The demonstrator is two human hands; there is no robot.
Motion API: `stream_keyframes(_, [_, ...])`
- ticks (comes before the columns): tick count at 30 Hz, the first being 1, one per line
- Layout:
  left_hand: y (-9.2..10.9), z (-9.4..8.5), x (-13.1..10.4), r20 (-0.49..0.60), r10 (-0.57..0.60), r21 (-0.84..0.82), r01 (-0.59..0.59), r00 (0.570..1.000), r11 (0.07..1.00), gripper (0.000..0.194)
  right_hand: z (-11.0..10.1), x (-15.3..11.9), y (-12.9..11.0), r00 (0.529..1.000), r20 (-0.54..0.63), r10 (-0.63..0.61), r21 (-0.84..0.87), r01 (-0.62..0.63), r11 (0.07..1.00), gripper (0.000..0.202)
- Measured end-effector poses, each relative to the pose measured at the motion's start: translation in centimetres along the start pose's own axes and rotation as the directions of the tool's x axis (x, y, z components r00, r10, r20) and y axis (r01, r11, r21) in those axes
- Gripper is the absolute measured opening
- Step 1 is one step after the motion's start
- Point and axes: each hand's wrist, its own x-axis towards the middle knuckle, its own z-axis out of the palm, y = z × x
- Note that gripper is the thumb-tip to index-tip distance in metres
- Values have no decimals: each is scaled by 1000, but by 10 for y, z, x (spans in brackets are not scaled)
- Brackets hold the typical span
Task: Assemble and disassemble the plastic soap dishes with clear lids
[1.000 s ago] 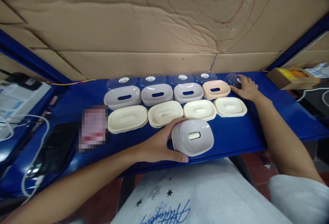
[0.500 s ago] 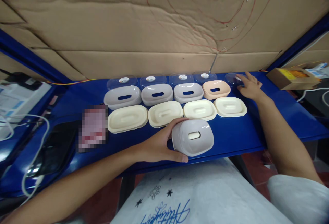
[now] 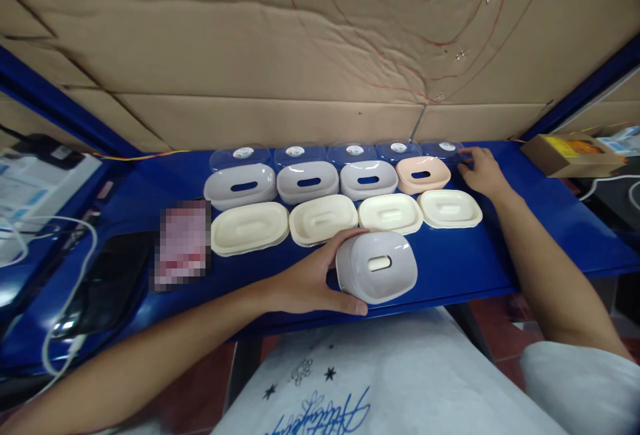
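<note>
My left hand [image 3: 317, 282] is wrapped round the left side of a grey oval plastic soap-dish-like box [image 3: 400, 278] near the table's front edge. A cream-coloured piece shows through the slot in its floor. At the back right, my right hand [image 3: 480, 170] has its fingers apart at the right edge of a clear lid [image 3: 443, 148] with a round sticker; whether they touch it I cannot tell. That lid ends a back row of several clear lids [image 3: 354, 150]. Before them stand grey slotted boxes [image 3: 307, 182] and one peach slotted box [image 3: 423, 175]. Several cream oval trays [image 3: 250, 227] form the front row.
Left on the blue table [image 3: 465, 255] lie a blurred-out pinkish item [image 3: 183, 242], a black phone-like device [image 3: 113, 275] and a white cable [image 3: 90, 235]. A cardboard box [image 3: 560, 155] stands at the right. Behind rises a cardboard panel [image 3: 300, 55].
The rightmost clear lid has moved left, up against the lid row. My right hand has shifted off its top to its right edge. My left hand keeps its hold on the grey box.
</note>
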Motion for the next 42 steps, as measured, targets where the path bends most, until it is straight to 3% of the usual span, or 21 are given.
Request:
stream_keyframes(6, [0,0,0,0,-12,-31,12,1000,999,111,-13,-10,-25,984,-137,-111,40,117,992,42])
stream_keyframes(10, [1,-1,0,-1,24,-67,-24,1000,997,108,-23,-41,-69,941,-155,-299,98,316,944,45])
stream_keyframes(12, [1,-1,0,-12,38,-83,-38,999,996,108,-27,-65,-95,896,-111,-430,146,443,885,44])
stream_keyframes(15, [1,-2,1,-40,42,-108,-46,998,993,107,-30,-103,-128,674,10,-738,327,696,640,57])
stream_keyframes(17, [2,-2,2,-73,36,-122,-45,997,991,107,-30,-123,-141,514,122,-849,438,740,511,81])
stream_keyframes(19, [2,-2,2,-95,26,-132,-39,995,991,108,-28,-138,-148,413,191,-890,497,741,451,104])
stream_keyframes(20, [2,-2,3,-98,21,-138,-35,995,990,107,-26,-143,-150,392,207,-896,503,743,441,112])
stream_keyframes(23, [2,-1,4,-97,20,-151,-35,995,988,105,-18,-154,-155,402,228,-887,471,751,462,121])
stream_keyframes(28, [0,-1,7,-109,54,-181,-73,993,981,102,-6,-159,-160,439,257,-861,477,717,508,109])
stream_keyframes(42, [-1,-3,8,-108,-14,-102,3,994,995,100,-3,-149,-156,394,192,-899,508,744,434,87])
